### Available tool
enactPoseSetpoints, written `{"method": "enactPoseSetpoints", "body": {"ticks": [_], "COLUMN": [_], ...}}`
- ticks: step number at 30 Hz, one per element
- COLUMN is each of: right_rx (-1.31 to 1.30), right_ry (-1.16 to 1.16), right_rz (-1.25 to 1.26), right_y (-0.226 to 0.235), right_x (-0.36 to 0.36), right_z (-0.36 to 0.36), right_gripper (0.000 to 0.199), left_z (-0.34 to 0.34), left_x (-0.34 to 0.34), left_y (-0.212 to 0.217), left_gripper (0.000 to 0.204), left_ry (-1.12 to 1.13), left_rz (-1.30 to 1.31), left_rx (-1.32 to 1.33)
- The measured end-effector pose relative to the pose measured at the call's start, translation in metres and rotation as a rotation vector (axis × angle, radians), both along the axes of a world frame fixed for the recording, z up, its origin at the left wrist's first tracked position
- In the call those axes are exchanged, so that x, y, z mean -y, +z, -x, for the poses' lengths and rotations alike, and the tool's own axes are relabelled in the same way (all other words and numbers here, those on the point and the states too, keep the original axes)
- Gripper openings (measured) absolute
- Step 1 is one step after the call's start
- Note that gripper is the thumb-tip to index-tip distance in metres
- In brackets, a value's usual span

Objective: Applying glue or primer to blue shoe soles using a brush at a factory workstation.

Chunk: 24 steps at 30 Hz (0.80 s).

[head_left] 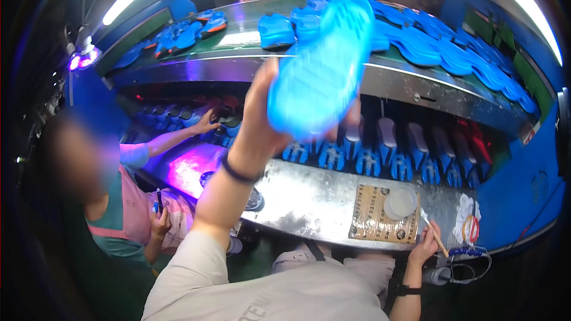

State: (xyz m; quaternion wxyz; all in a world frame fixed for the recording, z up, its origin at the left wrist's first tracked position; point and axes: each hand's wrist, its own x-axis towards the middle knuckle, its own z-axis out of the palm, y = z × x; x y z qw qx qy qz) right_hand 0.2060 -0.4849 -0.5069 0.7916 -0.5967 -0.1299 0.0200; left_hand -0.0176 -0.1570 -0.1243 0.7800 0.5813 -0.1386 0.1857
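A bright blue shoe sole [324, 71] is raised in front of me, slightly blurred, its patterned face toward me. My left hand [259, 119] is closed round its lower end, with the thumb along the left edge and fingertips showing at the right edge. Low on the right, my right hand [423, 245] grips a thin brush [441, 242] with a wooden handle and pale tip. The brush tip lies close to a round translucent cup [401, 203] of pale liquid. Beneath that cup is a printed cardboard sheet [366, 217] on the metal worktop [297, 193].
Blue soles [428, 47] lie along the upper conveyor [238, 38]. Shoe uppers on lasts [369, 157] line the lower shelf. At left, a co-worker in a pink apron [137, 214] reaches toward the shelf. White cloth [465, 217] and orange tape [471, 229] sit at right.
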Motion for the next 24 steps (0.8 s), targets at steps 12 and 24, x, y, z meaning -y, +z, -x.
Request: {"method": "enactPoseSetpoints", "body": {"ticks": [12, 24], "right_rx": [-0.057, -0.066], "right_ry": [0.04, 0.074], "right_rz": [-0.066, -0.02], "right_y": [-0.024, -0.015], "right_x": [-0.008, -0.002], "right_z": [0.003, 0.013], "right_gripper": [0.024, 0.023], "left_z": [0.003, 0.114], "left_x": [-0.171, -0.396], "left_y": [0.066, 0.071], "left_gripper": [0.064, 0.018], "left_ry": [0.96, 1.63], "left_rz": [-0.196, -1.958], "left_rx": [-0.098, -1.095]}}
